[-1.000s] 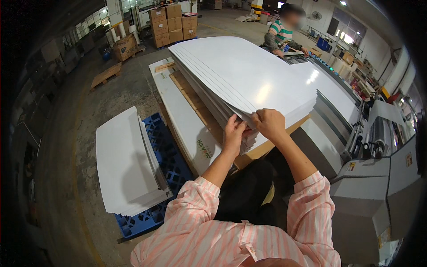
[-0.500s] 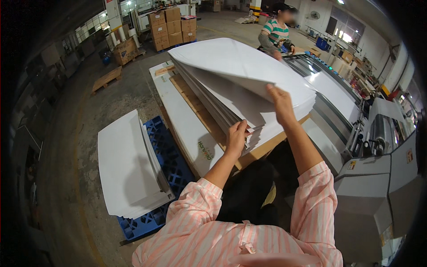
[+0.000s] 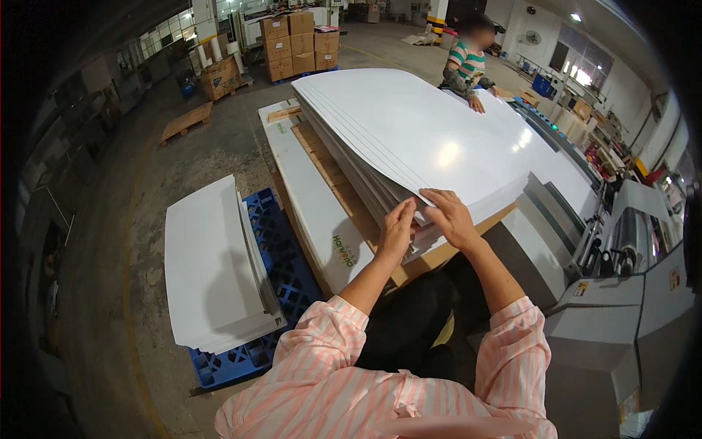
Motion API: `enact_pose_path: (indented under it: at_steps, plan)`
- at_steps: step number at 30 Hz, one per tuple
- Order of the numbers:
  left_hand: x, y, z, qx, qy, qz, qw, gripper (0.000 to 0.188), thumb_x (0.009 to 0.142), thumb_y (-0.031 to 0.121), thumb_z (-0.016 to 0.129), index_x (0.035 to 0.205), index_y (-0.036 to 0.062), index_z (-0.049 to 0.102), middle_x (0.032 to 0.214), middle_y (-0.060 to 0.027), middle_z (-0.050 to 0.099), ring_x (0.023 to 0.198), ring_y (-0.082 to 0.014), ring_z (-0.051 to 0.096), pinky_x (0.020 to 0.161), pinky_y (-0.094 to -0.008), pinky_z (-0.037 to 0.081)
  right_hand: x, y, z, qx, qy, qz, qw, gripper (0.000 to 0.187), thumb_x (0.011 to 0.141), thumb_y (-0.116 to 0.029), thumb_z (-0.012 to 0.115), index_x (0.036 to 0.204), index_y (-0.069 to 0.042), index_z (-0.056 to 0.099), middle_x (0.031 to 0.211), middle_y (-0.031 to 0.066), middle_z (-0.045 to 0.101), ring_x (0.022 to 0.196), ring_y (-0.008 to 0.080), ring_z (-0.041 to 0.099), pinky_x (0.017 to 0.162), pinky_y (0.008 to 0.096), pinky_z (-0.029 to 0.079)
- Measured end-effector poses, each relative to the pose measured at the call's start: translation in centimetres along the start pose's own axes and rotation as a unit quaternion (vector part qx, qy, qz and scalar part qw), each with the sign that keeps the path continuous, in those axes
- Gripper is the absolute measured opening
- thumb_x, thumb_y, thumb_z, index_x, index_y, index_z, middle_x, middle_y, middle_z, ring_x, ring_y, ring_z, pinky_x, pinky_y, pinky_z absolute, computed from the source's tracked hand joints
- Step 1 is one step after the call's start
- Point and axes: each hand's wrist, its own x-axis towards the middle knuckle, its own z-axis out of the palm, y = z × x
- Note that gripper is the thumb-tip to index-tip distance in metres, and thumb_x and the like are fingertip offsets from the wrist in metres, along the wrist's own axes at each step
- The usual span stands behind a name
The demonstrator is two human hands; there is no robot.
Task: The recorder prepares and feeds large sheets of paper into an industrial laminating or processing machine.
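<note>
A tall stack of large white sheets lies in front of me, its near corner slightly raised. My right hand is closed on that corner, fingers over the top sheet and thumb toward the edge. Close beside it, my left hand has its fingers pressed together at the sheet edges on the stack's left side. Its fingertips are partly hidden among the edges, so how many sheets it grips does not show.
A smaller pile of white sheets sits on a blue plastic pallet at left. A grey machine stands at right. Across the stack, a person in a striped shirt rests a hand on the sheets. Cardboard boxes stand behind.
My right hand has come down and left, lowering the lifted sheets onto the stack beside my left hand. The other person has leaned in, and a sheet now reaches over the machine.
</note>
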Motion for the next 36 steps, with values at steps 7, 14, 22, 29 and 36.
enact_pose_path:
  at_steps: [7,14,22,29,36]
  plan:
    - [0.4,-1.2,-0.4,0.14,-0.019,0.083,0.986,0.029,0.087,0.011,0.054,0.114,-0.0008,0.059,0.084,-0.0067,0.059,0.069,-0.0107,0.055,0.06,-0.0263,0.052,3.8,0.7,-1.3,0.364,0.12,0.319,0.867,0.041,0.091,-0.033,0.056,0.1,0.006,0.063,0.086,0.0029,0.061,0.075,0.0092,0.053,0.067,0.0251,0.044]
    - [-0.3,-1.0,0.9,0.016,0.019,0.093,0.995,0.051,0.09,0.011,0.051,0.136,0.0035,0.031,0.087,-0.0071,0.053,0.07,-0.0123,0.056,0.06,-0.0254,0.052,1.3,0.3,-0.5,0.029,0.065,0.11,0.991,0.028,0.089,-0.028,0.055,0.096,-0.003,0.066,0.094,0.016,0.064,0.085,0.0311,0.061,0.073,0.037,0.046]
    - [0.5,-0.6,-0.5,-0.096,0.0,0.014,0.995,0.062,0.092,0.012,0.051,0.139,-0.0034,0.016,0.091,-0.0112,0.053,0.074,-0.0174,0.06,0.065,-0.0301,0.056,0.8,-0.8,-0.4,-0.119,-0.099,0.115,0.981,0.027,0.085,-0.032,0.054,0.091,-0.01,0.069,0.087,0.0096,0.065,0.086,0.0305,0.058,0.074,0.0398,0.048]
    - [0.5,0.0,0.2,-0.105,-0.024,-0.004,0.994,0.054,0.092,0.012,0.051,0.135,-0.0058,0.024,0.097,-0.0122,0.058,0.077,-0.017,0.062,0.066,-0.0302,0.055,1.5,-1.8,-1.0,-0.113,-0.144,0.207,0.961,0.032,0.082,-0.038,0.055,0.08,-0.009,0.07,0.078,0.0086,0.064,0.076,0.0302,0.061,0.068,0.0394,0.049]
    - [0.6,0.0,-0.5,-0.086,-0.042,0.003,0.995,0.049,0.091,0.015,0.052,0.13,-0.0059,0.032,0.098,-0.0119,0.056,0.08,-0.0185,0.06,0.066,-0.0306,0.056,1.2,-1.4,-1.3,-0.288,-0.038,-0.015,0.957,0.014,0.081,-0.02,0.061,0.085,-0.008,0.067,0.085,0.0066,0.064,0.081,0.0242,0.061,0.068,0.037,0.047]
